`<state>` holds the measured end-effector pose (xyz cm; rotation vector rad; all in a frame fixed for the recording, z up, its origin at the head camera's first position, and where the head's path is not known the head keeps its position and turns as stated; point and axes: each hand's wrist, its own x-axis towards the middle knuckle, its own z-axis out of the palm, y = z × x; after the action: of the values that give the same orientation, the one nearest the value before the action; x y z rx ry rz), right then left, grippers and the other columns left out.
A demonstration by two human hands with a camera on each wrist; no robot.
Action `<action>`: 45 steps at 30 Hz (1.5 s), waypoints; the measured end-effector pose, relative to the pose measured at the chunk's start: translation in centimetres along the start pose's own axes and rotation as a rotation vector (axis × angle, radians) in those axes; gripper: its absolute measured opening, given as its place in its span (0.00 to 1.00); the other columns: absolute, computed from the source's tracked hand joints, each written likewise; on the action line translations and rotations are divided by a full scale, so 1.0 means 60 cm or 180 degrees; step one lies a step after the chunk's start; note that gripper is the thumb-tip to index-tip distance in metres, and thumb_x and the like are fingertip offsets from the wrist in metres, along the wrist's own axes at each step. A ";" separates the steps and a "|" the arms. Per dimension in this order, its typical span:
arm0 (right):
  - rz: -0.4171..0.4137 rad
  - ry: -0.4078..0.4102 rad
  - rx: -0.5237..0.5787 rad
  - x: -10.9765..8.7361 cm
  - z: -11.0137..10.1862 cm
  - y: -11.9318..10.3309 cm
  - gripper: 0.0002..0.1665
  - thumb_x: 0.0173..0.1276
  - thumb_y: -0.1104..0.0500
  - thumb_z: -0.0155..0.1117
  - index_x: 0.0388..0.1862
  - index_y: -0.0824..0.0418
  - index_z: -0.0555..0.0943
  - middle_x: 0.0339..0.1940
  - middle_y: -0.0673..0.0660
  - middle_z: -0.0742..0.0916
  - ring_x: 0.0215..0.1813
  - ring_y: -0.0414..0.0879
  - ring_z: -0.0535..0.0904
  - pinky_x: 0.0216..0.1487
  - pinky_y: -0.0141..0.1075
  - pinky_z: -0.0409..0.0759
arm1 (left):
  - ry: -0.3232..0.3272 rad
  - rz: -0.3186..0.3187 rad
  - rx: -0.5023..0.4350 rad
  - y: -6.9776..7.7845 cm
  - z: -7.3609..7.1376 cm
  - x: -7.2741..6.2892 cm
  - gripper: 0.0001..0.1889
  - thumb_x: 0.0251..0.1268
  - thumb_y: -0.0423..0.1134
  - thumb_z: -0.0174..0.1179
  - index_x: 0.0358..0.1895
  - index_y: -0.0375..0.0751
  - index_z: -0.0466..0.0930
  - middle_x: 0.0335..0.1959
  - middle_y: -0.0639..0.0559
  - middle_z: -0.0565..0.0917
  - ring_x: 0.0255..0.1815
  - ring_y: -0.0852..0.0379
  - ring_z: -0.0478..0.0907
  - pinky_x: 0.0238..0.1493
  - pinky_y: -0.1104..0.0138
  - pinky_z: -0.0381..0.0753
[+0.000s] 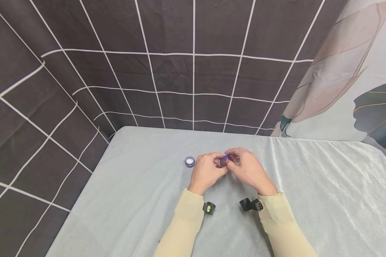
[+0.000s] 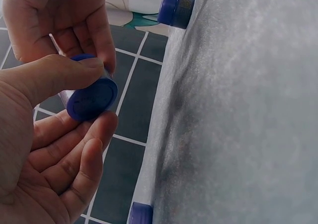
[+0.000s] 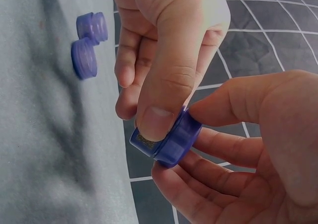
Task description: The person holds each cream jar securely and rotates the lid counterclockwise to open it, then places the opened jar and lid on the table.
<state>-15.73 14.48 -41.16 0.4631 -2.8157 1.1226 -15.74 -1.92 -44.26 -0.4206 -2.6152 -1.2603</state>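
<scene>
A small purple jar (image 3: 171,142) with a wider rounded cap and a dark speckled label patch is between the two hands, above the table. My left hand (image 1: 207,170) pinches its narrower, labelled part, with the thumb on the side. My right hand (image 1: 248,168) grips the wider part between thumb and fingers. One flat round end (image 2: 92,101) of the jar faces the left wrist camera. Beside the left hand on the table lies a round purple piece (image 1: 189,161) with a white centre. Whether the cap is loose cannot be told.
A labelled purple jar (image 2: 177,8) lies on the pale cloth, and another purple piece (image 2: 141,214) is partly cut off. Two purple pieces, one (image 3: 93,27) behind a round one (image 3: 84,58), appear in the right wrist view. Dark gridded curtain (image 1: 177,71) borders the table (image 1: 125,200).
</scene>
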 end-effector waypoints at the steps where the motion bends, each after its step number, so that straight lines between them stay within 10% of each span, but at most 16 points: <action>1: 0.0001 0.0001 0.0003 0.000 0.000 0.000 0.16 0.66 0.62 0.64 0.51 0.67 0.84 0.47 0.62 0.87 0.44 0.53 0.86 0.49 0.50 0.80 | -0.0002 -0.0001 0.0000 0.000 0.000 0.000 0.16 0.50 0.39 0.74 0.45 0.45 0.90 0.31 0.57 0.89 0.31 0.67 0.83 0.36 0.73 0.79; 45: -0.0094 -0.0038 0.0029 0.001 0.000 0.000 0.18 0.60 0.63 0.63 0.50 0.66 0.84 0.47 0.60 0.87 0.45 0.54 0.86 0.48 0.49 0.79 | -0.0011 -0.0020 -0.0055 0.000 -0.002 0.000 0.16 0.48 0.39 0.74 0.44 0.45 0.90 0.30 0.58 0.89 0.30 0.68 0.82 0.35 0.73 0.78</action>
<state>-15.76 14.46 -41.13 0.5119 -2.8055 1.1314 -15.72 -1.99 -44.19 -0.4182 -2.6124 -1.2864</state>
